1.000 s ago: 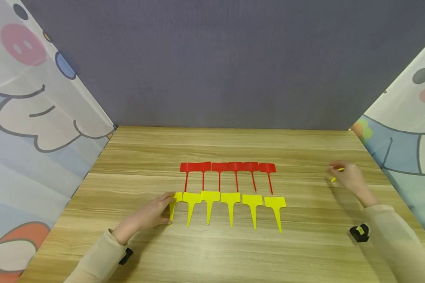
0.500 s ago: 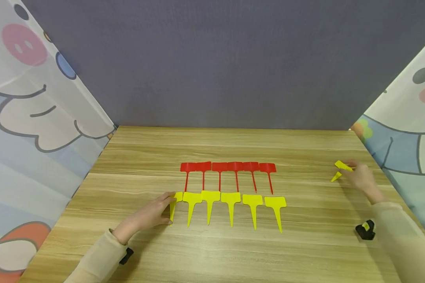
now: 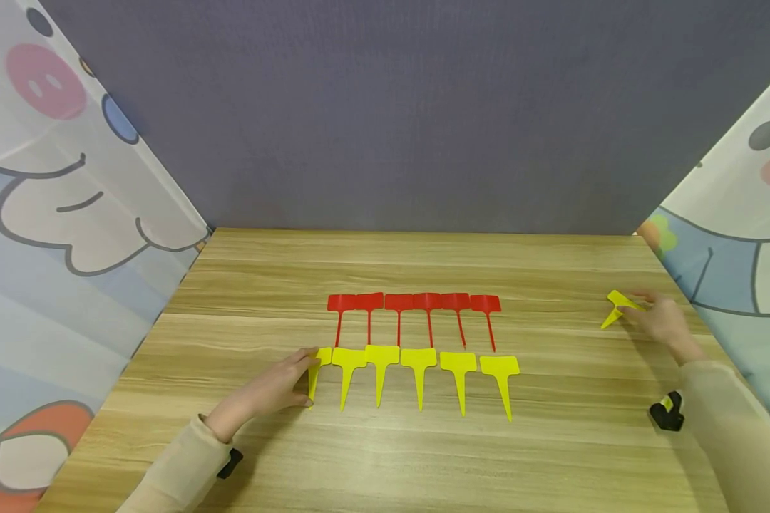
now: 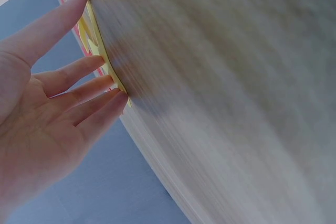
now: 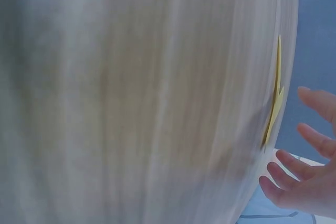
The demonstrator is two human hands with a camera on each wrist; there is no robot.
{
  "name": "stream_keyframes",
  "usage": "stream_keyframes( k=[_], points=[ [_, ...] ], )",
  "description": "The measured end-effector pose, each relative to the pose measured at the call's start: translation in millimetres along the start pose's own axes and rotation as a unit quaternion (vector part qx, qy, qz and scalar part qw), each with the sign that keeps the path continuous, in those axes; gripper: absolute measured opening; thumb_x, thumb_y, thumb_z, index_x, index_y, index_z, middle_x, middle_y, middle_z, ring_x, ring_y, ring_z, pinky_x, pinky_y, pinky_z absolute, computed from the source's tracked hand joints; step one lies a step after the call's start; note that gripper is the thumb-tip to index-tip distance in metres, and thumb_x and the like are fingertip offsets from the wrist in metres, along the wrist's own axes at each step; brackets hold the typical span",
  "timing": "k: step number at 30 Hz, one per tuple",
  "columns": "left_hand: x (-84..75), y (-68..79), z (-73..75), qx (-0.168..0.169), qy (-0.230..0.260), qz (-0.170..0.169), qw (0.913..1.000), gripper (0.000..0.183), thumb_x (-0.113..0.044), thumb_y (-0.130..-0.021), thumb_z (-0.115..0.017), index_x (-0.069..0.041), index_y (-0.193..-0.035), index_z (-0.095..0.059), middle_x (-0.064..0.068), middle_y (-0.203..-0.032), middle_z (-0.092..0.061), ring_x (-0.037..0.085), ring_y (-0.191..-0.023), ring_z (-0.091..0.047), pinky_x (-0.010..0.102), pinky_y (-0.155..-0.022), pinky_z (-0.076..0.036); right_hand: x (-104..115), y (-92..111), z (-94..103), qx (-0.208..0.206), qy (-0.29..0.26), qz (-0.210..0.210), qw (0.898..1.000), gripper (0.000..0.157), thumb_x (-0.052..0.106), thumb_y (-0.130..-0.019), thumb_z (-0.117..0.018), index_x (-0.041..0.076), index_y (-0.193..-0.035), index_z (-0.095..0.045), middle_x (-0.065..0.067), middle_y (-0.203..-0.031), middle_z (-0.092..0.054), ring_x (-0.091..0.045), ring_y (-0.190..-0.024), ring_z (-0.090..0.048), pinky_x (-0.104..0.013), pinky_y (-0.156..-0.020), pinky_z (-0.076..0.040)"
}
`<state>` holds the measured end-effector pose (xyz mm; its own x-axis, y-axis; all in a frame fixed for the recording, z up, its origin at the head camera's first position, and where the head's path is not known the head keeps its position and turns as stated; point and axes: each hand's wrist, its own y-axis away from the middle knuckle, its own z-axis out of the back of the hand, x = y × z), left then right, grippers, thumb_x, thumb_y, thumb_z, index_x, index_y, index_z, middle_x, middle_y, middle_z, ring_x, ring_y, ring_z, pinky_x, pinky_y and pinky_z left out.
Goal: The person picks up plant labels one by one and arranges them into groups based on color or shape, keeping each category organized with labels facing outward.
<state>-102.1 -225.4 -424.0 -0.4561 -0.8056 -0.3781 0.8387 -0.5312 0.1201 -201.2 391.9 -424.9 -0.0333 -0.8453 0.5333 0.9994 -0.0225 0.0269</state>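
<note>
Several yellow T-shaped plant labels (image 3: 418, 358) lie in a row on the wooden table, heads away from me. My left hand (image 3: 266, 394) rests at the leftmost yellow label (image 3: 323, 356); in the left wrist view its thumb and fairly straight fingertips touch that label's edge (image 4: 100, 35). At the far right another yellow label (image 3: 615, 307) lies flat and slanted. Beside it is my right hand (image 3: 666, 328), partly over one corner of its head. In the right wrist view the spread fingers (image 5: 283, 178) stand apart from this label (image 5: 274, 109), with nothing between them.
Behind the yellow row lies a row of several red T-shaped plant labels (image 3: 398, 303) with thin stems. A dark grey panel (image 3: 417, 121) closes the table's (image 3: 385, 463) far edge. Cartoon-printed curtains (image 3: 103, 206) hang on both sides.
My right hand has let go of the yellow label, which now lies on the table, and has drawn back to the right. The left hand stays in place.
</note>
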Motion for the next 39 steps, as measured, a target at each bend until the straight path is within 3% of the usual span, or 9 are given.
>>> stream_keyframes(
  k=[6, 18, 26, 39],
  points=[
    [0.0, -0.4, -0.3, -0.001, -0.001, 0.0, 1.0, 0.064, -0.017, -0.07, -0.074, 0.011, -0.12, -0.046, 0.025, -0.133, -0.035, 0.039, -0.118, -0.038, 0.048, -0.092, -0.037, -4, -2, 1.9, 0.014, -0.005, -0.015, 1.0, 0.064, 0.032, -0.089, -0.047, -0.019, -0.124, -0.03, -0.051, -0.115, -0.026, -0.061, -0.102, -0.031, -0.063, -0.079, -0.033],
    [-0.6, 0.7, 0.0, 0.001, 0.001, 0.002, 1.0, 0.064, -0.016, -0.07, -0.074, 0.011, -0.12, -0.046, 0.025, -0.133, -0.035, 0.04, -0.119, -0.036, 0.049, -0.093, -0.035, -15, -8, 1.9, 0.019, 0.019, 0.003, 1.0, 0.064, 0.031, -0.088, -0.05, -0.021, -0.12, -0.032, -0.05, -0.11, -0.033, -0.058, -0.096, -0.038, -0.059, -0.074, -0.038],
    [-0.5, 0.2, 0.2, 0.003, 0.005, 0.004, 1.0, 0.063, -0.015, -0.07, -0.073, 0.011, -0.12, -0.046, 0.025, -0.133, -0.035, 0.04, -0.118, -0.037, 0.048, -0.093, -0.036, -19, -12, 3.6, 0.05, 0.013, -0.019, 0.998, 0.072, 0.039, -0.088, -0.05, -0.021, -0.123, -0.029, -0.048, -0.113, -0.032, -0.058, -0.101, -0.034, -0.061, -0.081, -0.033],
    [1.4, 0.2, -1.6, 0.001, 0.006, 0.001, 1.0, 0.063, -0.015, -0.07, -0.074, 0.011, -0.12, -0.046, 0.026, -0.133, -0.035, 0.04, -0.118, -0.037, 0.049, -0.093, -0.036, -19, -14, 3.1, 0.059, -0.001, -0.035, 0.998, 0.073, 0.04, -0.087, -0.05, -0.02, -0.124, -0.03, -0.047, -0.117, -0.029, -0.057, -0.106, -0.031, -0.061, -0.084, -0.031]
  ],
)
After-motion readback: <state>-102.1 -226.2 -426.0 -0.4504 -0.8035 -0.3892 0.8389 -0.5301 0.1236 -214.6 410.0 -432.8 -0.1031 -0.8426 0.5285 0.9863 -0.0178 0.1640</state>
